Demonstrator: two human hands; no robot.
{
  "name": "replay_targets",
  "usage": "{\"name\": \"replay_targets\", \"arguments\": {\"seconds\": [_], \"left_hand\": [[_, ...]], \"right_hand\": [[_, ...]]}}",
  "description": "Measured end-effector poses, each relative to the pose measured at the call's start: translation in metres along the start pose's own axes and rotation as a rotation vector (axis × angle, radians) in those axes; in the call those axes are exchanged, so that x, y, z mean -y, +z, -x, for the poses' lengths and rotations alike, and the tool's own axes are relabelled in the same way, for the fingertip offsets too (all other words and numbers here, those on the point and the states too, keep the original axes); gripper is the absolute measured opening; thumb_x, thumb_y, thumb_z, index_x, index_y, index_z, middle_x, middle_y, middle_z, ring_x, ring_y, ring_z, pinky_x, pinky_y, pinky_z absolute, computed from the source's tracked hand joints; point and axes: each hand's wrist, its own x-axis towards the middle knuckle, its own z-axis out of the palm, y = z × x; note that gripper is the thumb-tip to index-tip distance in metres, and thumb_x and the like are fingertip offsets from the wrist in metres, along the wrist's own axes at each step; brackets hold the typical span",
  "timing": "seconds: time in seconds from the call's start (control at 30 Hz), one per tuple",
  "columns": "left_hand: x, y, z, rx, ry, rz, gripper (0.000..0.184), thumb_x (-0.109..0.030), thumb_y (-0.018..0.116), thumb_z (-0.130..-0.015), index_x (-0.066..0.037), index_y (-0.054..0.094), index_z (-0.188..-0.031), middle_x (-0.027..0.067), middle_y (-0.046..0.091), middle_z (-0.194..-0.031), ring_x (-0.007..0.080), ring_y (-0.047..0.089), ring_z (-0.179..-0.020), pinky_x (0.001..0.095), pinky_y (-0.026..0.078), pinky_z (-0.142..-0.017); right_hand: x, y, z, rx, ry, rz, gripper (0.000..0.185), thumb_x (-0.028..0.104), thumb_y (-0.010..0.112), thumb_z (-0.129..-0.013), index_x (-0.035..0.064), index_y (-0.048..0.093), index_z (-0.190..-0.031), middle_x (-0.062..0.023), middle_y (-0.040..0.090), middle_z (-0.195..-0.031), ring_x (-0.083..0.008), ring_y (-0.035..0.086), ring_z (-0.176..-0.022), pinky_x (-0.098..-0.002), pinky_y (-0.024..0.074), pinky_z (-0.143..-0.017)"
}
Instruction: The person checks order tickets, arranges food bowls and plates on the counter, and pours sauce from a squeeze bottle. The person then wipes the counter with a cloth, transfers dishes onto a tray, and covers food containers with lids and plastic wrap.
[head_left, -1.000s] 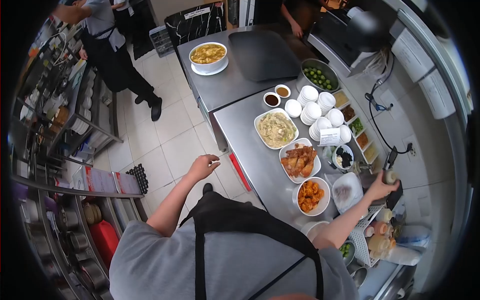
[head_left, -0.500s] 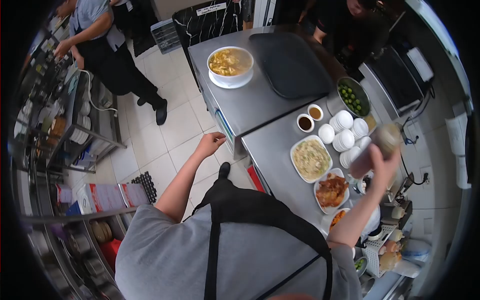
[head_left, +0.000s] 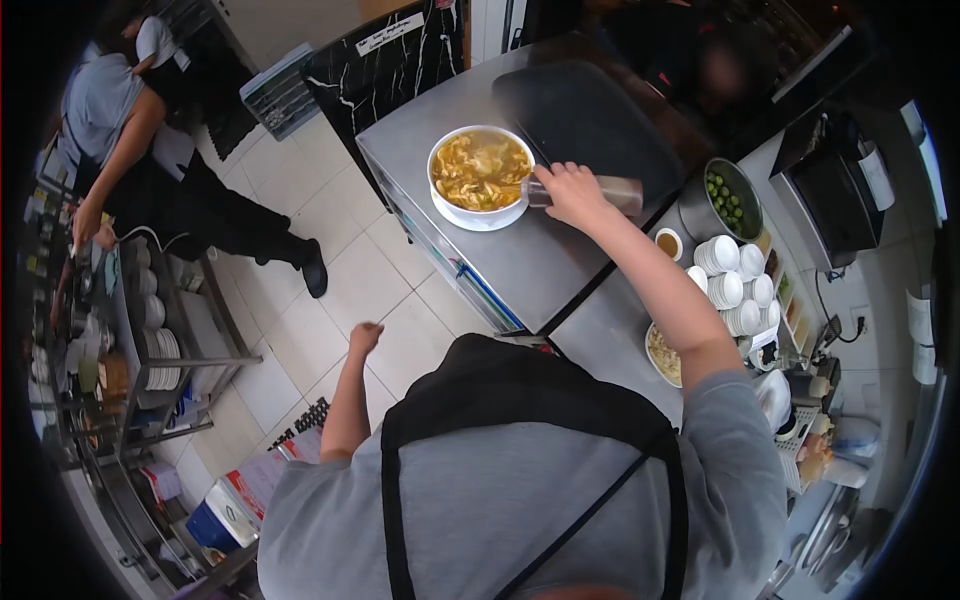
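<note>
- Condiment bottle [head_left: 620, 195]: just swung over to the soup bowl's [head_left: 445, 203] rim, its end now beside the soup [head_left: 480, 168].
- My right hand [head_left: 574, 194] wraps it.
- My left hand [head_left: 367, 337] curls, visibly empty, above the floor [head_left: 415, 325].

Pale square tiles [head_left: 420, 330] cover the floor, joined by thin darker lines. A stainless steel worktable [head_left: 565, 275] meets a second steel counter [head_left: 592, 335] at a dark seam. Beyond them stands a black panel [head_left: 345, 95] with white marble veining and a handwritten label [head_left: 390, 33], a grey plastic crate [head_left: 283, 95] just beside it. Metal shelving [head_left: 215, 363] lines the left side. On the right, a light wall [head_left: 888, 285] carries posted paper [head_left: 921, 365] and a black cord [head_left: 835, 340]. The floor is brightly lit; the far right corner sits in shadow.
</note>
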Motion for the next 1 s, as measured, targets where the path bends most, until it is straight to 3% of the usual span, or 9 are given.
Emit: {"name": "replay_targets", "arguments": {"seconds": [0.1,0.2,0.27,0.4,0.53,0.67,0.73,0.87,1.0], "left_hand": [[0.027,0.009,0.009,0.142,-0.141,-0.08,0.033,-0.036,0.054,-0.075,-0.003,0.062,-0.071,0.0086,0.06,-0.056,0.0209,0.059,-0.051,0.0328,0.049,-0.056],[0.03,0.011,0.012,0.251,-0.237,-0.145,0.031,-0.033,0.054,-0.077,-0.004,0.062,-0.074,0.0075,0.061,-0.06,0.0176,0.059,-0.05,0.0307,0.049,-0.048],[0.024,0.007,0.002,0.263,-0.205,-0.152,0.03,-0.033,0.055,-0.076,-0.003,0.062,-0.074,0.008,0.061,-0.062,0.0177,0.059,-0.05,0.0306,0.049,-0.047],[0.01,0.007,-0.027,0.227,-0.183,-0.084,0.028,-0.03,0.058,-0.075,-0.002,0.062,-0.076,0.008,0.06,-0.062,0.0172,0.058,-0.05,0.0297,0.047,-0.044],[-0.018,0.017,-0.058,0.254,-0.158,-0.012,0.024,-0.027,0.059,-0.075,-0.003,0.06,-0.077,0.0047,0.057,-0.059,0.0146,0.054,-0.048,0.0286,0.043,-0.04],[-0.027,0.044,-0.097,0.455,-0.027,-0.145,0.027,-0.026,0.058,-0.077,0.0,0.059,-0.083,0.0088,0.059,-0.066,0.0172,0.056,-0.053,0.0315,0.046,-0.044],[-0.022,0.069,-0.118,0.511,-0.008,-0.15,0.028,-0.025,0.058,-0.078,0.002,0.058,-0.086,0.0107,0.059,-0.068,0.0188,0.057,-0.054,0.0328,0.047,-0.046],[-0.05,0.113,-0.121,0.532,-0.006,-0.17,0.031,-0.024,0.057,-0.079,0.005,0.057,-0.089,0.014,0.059,-0.07,0.0221,0.058,-0.056,0.0362,0.049,-0.049],[-0.114,0.123,-0.063,0.556,0.162,-0.328,0.028,-0.024,0.056,-0.078,0.001,0.057,-0.09,0.0097,0.059,-0.07,0.0191,0.058,-0.056,0.0328,0.047,-0.048]], "right_hand": [[-0.006,-0.001,-0.03,-0.059,0.06,-0.014,0.049,0.012,0.066,-0.061,0.0066,0.049,-0.106,-0.0121,0.056,-0.091,-0.0282,0.055,-0.087,-0.0381,0.0439,-0.074],[-0.017,-0.013,-0.036,-0.112,0.154,0.001,0.053,0.014,0.071,-0.057,0.0093,0.05,-0.105,-0.0107,0.058,-0.089,-0.028,0.057,-0.085,-0.0378,0.0458,-0.073],[-0.024,-0.017,-0.028,0.029,0.243,-0.075,0.039,0.011,0.061,-0.066,0.0074,0.051,-0.103,-0.0131,0.057,-0.093,-0.0292,0.055,-0.091,-0.0391,0.0432,-0.077],[-0.008,-0.028,0.0,0.096,0.317,-0.416,0.051,0.026,0.068,-0.063,0.0048,0.051,-0.106,-0.0183,0.057,-0.099,-0.0288,0.056,-0.093,-0.0383,0.0453,-0.077],[-0.01,-0.019,0.036,-0.267,0.401,-0.977,0.07,0.035,0.074,-0.059,-0.0004,0.047,-0.113,-0.0208,0.056,-0.102,-0.0306,0.055,-0.097,-0.0357,0.0432,-0.083],[-0.026,-0.049,0.108,-0.562,0.612,-1.167,0.069,0.034,0.074,-0.059,-0.0032,0.045,-0.109,-0.0201,0.057,-0.1,-0.0296,0.057,-0.093,-0.0342,0.0435,-0.082],[-0.039,-0.071,0.162,-0.67,0.706,-1.18,0.069,0.036,0.075,-0.061,0.0003,0.044,-0.111,-0.0136,0.056,-0.101,-0.0219,0.053,-0.096,-0.0316,0.0414,-0.083],[-0.07,-0.114,0.29,-0.957,0.867,-1.043,0.062,0.03,0.075,-0.062,0.0004,0.045,-0.107,-0.0108,0.056,-0.1,-0.0189,0.053,-0.095,-0.0317,0.0424,-0.082],[-0.112,-0.133,0.422,-1.095,1.236,-0.54,0.06,0.029,0.076,-0.061,-0.0014,0.046,-0.104,-0.014,0.058,-0.097,-0.0201,0.057,-0.088,-0.0308,0.0452,-0.076]]}}
